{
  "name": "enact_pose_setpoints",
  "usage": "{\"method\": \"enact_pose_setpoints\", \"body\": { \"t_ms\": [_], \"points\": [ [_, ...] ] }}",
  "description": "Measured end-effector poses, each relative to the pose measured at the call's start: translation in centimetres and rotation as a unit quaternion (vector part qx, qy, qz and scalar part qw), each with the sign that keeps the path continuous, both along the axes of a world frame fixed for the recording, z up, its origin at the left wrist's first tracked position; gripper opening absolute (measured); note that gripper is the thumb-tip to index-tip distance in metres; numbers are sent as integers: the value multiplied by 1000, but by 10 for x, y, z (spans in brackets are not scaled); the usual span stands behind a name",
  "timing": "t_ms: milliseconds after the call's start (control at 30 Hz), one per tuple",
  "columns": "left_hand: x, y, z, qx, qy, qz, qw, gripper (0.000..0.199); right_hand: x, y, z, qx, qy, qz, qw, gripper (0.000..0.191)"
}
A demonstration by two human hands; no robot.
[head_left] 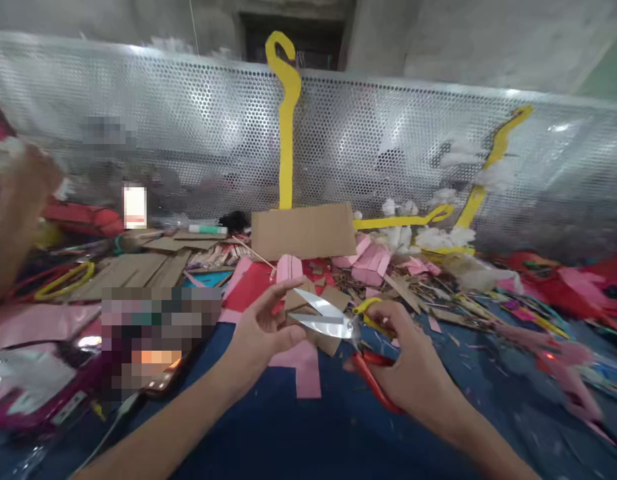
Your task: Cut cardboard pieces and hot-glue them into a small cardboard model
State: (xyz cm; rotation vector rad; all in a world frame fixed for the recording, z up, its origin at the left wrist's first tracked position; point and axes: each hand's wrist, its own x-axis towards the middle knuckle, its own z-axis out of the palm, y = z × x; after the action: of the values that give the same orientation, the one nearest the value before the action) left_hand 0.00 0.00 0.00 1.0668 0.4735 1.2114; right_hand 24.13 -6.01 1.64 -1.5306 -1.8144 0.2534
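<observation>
Scissors (333,323) with red handles hang in front of me, their blades parted and pointing left. My right hand (406,353) grips them at the handles, and a small yellow piece (371,312) shows by its fingers. Just left of the blade tips is my left hand (266,327), its thumb and fingers apart with nothing seen between them. Behind the blades lie brown cardboard scraps (333,299) and red paper (248,287). An L-shaped pink piece (307,380) rests on the blue table below the hands.
A cardboard block (303,232) with a yellow hooked strip (286,147) stands before the perforated metal screen (208,133). Scraps and sticks cover the right side, with a pink glue gun (563,367). Another person's arm (18,213) is at far left.
</observation>
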Motion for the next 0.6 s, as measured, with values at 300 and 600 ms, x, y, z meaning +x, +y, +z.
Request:
{"method": "enact_pose_setpoints", "body": {
  "t_ms": [300, 600],
  "points": [
    [4, 0, -9, 10, 1, 27, 1000, 71, 0, 4, -7, 55, -28, 1, 998, 51],
    [5, -1, -8, 2, 14, 45, 999, 66, -1, 4, -7, 76, -41, 9, 996, 49]
  ]
}}
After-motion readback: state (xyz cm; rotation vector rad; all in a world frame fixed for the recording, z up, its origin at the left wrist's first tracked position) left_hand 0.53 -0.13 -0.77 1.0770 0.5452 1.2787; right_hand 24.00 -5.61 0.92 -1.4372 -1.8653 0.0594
